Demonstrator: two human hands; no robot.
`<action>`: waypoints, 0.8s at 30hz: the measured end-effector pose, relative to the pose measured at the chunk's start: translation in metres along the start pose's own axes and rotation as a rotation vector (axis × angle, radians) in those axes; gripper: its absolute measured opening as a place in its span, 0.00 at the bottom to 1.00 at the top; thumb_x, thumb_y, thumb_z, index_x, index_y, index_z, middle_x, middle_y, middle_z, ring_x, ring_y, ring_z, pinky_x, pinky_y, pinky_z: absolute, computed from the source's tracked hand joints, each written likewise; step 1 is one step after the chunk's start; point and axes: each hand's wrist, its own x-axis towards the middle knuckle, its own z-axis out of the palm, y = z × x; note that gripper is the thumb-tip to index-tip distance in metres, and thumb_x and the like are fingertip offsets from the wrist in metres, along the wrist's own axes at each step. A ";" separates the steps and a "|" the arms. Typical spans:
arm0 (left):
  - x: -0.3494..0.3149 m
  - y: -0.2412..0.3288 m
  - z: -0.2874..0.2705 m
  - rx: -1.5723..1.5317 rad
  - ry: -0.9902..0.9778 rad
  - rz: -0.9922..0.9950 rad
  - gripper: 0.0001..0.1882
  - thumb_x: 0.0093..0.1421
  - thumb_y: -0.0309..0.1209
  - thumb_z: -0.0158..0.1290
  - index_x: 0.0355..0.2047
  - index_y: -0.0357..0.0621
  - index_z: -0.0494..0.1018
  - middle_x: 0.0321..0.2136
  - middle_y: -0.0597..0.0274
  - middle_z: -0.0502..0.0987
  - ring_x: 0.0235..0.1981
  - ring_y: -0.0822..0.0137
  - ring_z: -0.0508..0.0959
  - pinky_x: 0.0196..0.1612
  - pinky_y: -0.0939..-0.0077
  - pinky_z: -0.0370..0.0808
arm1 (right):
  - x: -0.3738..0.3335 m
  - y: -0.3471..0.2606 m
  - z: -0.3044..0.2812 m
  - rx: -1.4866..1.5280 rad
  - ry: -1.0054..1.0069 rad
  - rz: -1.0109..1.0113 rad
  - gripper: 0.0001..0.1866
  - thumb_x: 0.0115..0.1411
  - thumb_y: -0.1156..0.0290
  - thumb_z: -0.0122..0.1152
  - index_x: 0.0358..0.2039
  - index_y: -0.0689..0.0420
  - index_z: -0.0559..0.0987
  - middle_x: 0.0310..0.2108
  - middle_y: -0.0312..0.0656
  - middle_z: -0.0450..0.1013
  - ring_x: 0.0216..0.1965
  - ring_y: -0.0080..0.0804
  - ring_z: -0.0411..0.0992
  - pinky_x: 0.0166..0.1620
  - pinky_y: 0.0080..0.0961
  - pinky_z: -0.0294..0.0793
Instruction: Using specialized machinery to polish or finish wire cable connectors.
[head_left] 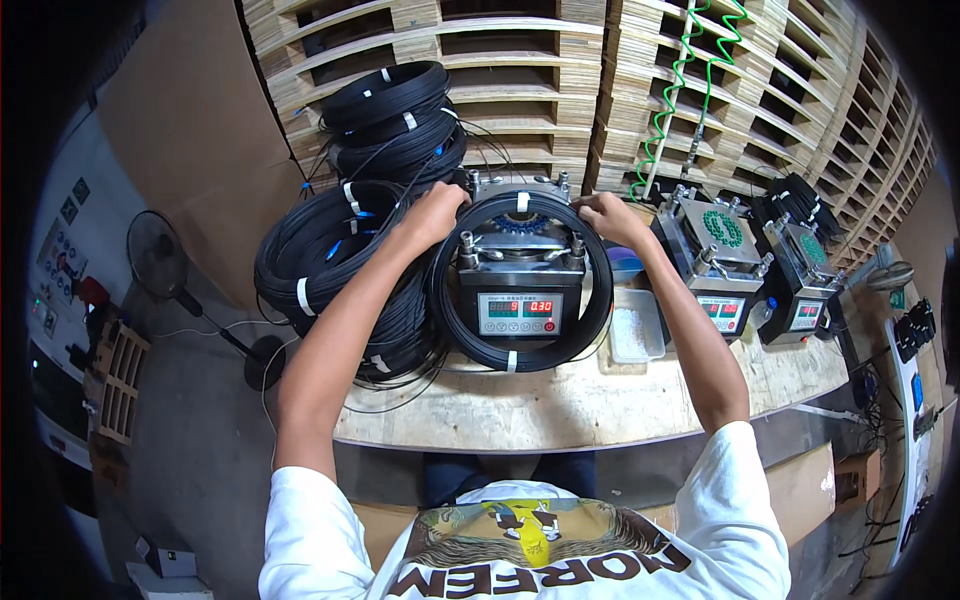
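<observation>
A coil of black cable (443, 300) bound with white ties stands upright at the front of a metal-topped machine (520, 275). Through the ring I see the machine's panel with red digits and a round blue-toothed part on top. My left hand (436, 214) is at the coil's upper left, its fingers closed by the machine's back corner. At the upper right my right hand (612, 218) has its fingertips pinched together near the opposite corner. What either hand grips is too small to make out.
More black cable coils (300, 265) are piled at the left. Right of the machine are a clear plastic tub (635, 335) and two similar machines (715, 245) with green discs. Wooden pallets (500, 75) rise behind the bench (470, 425); a green spiral hose (662, 125) hangs there. A fan (158, 255) stands left.
</observation>
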 end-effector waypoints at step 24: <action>0.000 0.000 0.026 -0.365 -0.138 -0.075 0.34 0.69 0.56 0.41 0.56 0.36 0.72 0.44 0.41 0.76 0.50 0.48 0.74 0.57 0.63 0.67 | 0.011 -0.019 0.021 -0.073 0.142 -0.032 0.30 0.43 0.64 0.74 0.43 0.71 0.78 0.32 0.57 0.79 0.34 0.43 0.79 0.40 0.34 0.76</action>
